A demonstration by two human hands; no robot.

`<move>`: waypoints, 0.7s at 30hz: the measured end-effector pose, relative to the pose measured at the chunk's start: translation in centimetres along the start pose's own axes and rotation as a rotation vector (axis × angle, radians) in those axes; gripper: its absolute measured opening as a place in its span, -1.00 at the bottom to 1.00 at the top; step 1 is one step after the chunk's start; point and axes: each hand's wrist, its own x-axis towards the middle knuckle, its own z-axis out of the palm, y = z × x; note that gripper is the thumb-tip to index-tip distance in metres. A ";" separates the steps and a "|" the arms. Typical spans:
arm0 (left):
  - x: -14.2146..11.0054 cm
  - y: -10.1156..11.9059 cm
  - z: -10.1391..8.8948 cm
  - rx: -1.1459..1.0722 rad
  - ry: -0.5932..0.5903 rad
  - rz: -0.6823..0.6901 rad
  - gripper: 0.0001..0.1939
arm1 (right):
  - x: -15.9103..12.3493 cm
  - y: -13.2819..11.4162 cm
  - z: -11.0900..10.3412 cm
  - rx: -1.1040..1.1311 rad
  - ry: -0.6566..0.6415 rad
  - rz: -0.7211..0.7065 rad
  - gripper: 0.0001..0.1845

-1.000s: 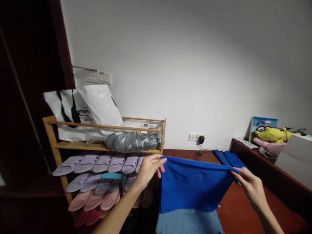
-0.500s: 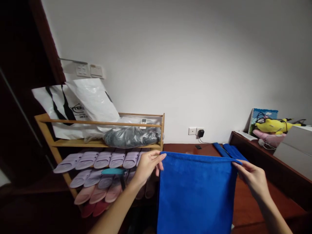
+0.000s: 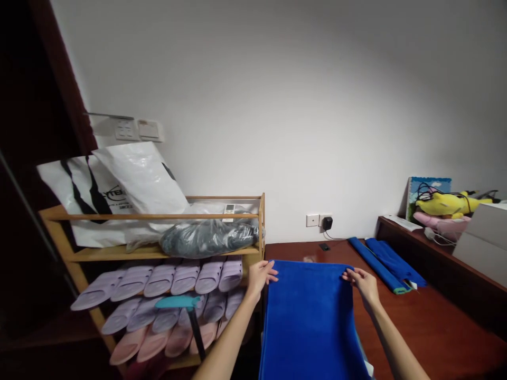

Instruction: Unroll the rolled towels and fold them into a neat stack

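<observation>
A blue cloth (image 3: 311, 316), smooth like a towel, hangs between my hands over the reddish-brown desk. My left hand (image 3: 261, 278) pinches its upper left corner, and my right hand (image 3: 363, 285) pinches the upper right corner. The top edge runs nearly straight between them, while the right side curves outward lower down. A small white tag shows near the bottom right; the lower end passes out of view. Further back on the desk (image 3: 443, 322) lie a rolled blue cloth (image 3: 378, 265) with a green end and a folded blue cloth (image 3: 396, 261) beside it.
To the left stands a wooden shoe rack (image 3: 81, 285) with several slippers (image 3: 158, 279), a white bag (image 3: 138, 174) and a plastic-wrapped dark bundle (image 3: 209, 237). A black plug (image 3: 327, 223) sits in the wall socket. A yellow plush toy (image 3: 447, 205) and white box (image 3: 485, 237) rest on the raised ledge.
Both hands have lowered with the cloth, and the right hand has come in toward the left, so the top edge spans less width. The rolled and folded cloths now show more fully.
</observation>
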 end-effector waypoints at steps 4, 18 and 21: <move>2.8 -3.0 0.5 0.003 0.053 -0.067 -0.59 | 2.1 2.7 1.3 0.025 -0.002 0.038 -0.56; 5.5 -12.7 4.4 0.024 0.071 -0.028 -0.37 | 5.0 12.0 7.5 0.148 0.066 0.142 -0.51; 5.1 -14.1 7.9 -0.082 -0.060 -0.009 -0.43 | 3.9 13.4 12.1 0.311 -0.057 0.145 -0.51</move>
